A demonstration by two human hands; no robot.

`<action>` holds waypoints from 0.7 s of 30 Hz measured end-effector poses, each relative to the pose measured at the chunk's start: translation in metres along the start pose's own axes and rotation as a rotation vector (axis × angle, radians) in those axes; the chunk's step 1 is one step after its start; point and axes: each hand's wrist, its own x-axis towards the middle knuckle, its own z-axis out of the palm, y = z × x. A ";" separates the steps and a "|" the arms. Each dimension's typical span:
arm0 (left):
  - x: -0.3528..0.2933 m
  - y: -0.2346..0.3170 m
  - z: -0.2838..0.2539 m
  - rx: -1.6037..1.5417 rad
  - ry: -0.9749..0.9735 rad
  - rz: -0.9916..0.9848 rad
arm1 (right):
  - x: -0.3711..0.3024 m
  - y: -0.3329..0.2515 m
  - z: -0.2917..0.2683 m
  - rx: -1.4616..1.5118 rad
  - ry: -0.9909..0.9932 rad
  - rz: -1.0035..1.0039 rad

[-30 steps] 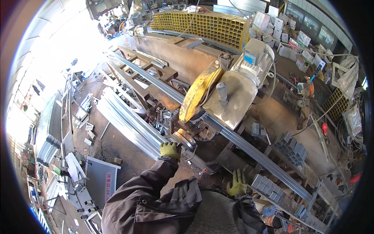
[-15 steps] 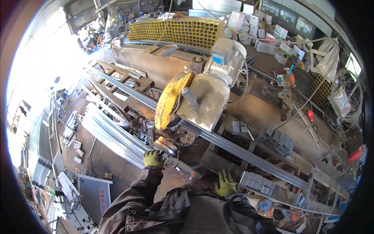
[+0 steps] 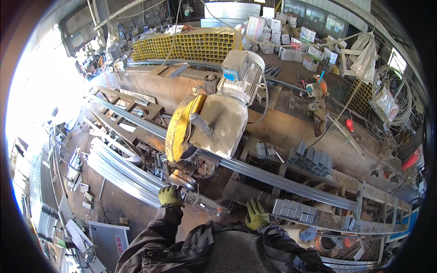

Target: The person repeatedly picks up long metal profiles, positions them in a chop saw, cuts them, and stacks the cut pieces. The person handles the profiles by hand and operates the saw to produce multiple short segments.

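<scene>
My left hand (image 3: 170, 196), in a yellow-green work glove, is closed with its fingers curled at the near side of the cut-off saw's clamp. A dark part beside the fingers is mostly covered, so what they hold cannot be made out. Just beyond it is a rusty round clamp part (image 3: 183, 178). My right hand (image 3: 256, 214), gloved alike, lies with fingers stretched out by the bench edge, left of a bundle of short square tubes (image 3: 294, 210). The cut-off saw, with its yellow blade guard (image 3: 183, 127) and grey motor (image 3: 241, 79), stands over long metal profiles (image 3: 273, 175).
Long shiny profiles (image 3: 123, 173) lie at the left. More cut square tubes (image 3: 312, 159) sit on the bench to the right. Farther back are a stack of yellow square tubes (image 3: 182, 45), cartons (image 3: 314, 52) and a hanging wire coil (image 3: 393, 100). A grey panel (image 3: 109, 243) is at lower left.
The whole view has shifted, so the saw and bench appear farther left. Both hands keep about the same places at the bench, the left closed and the right outstretched.
</scene>
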 end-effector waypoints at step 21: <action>0.001 -0.001 0.004 -0.001 0.152 0.079 | 0.002 0.006 -0.002 0.035 0.063 -0.053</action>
